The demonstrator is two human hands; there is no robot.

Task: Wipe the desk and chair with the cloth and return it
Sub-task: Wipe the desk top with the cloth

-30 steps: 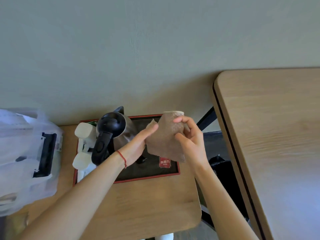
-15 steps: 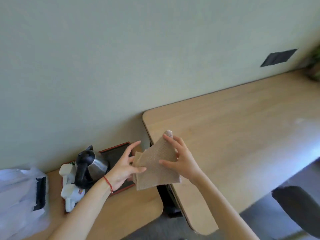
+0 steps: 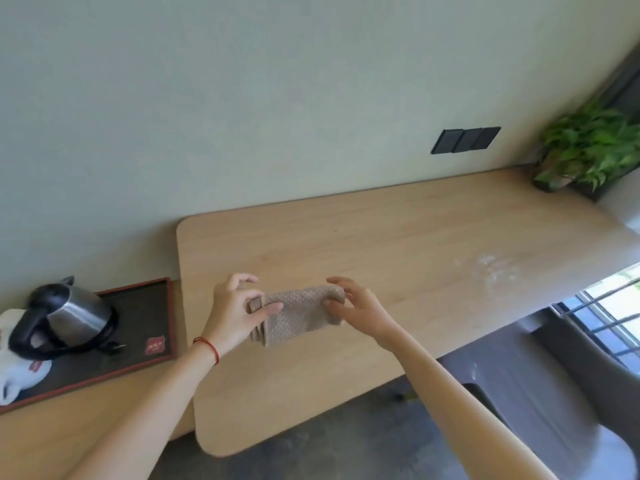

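Note:
A folded brown waffle-weave cloth [image 3: 299, 313] is held above the left part of the light wooden desk [image 3: 398, 258]. My left hand [image 3: 235, 311] pinches its left end between thumb and fingers; a red string is on that wrist. My right hand [image 3: 356, 306] grips its right end. A whitish smudge [image 3: 495, 268] marks the desk surface toward the right. The grey chair [image 3: 540, 386] stands at the lower right, partly under the desk edge.
A lower wooden side table [image 3: 86, 420] on the left carries a dark red-rimmed tray [image 3: 152, 313] with a steel kettle [image 3: 65, 317] and white cups [image 3: 14, 372]. A potted green plant [image 3: 585, 147] stands at the desk's far right corner. Black wall sockets [image 3: 465, 140] are above the desk.
The view swung right from the tray to the desk. Both hands carried the cloth over the desk and folded it from a loose hanging sheet into a compact horizontal bundle.

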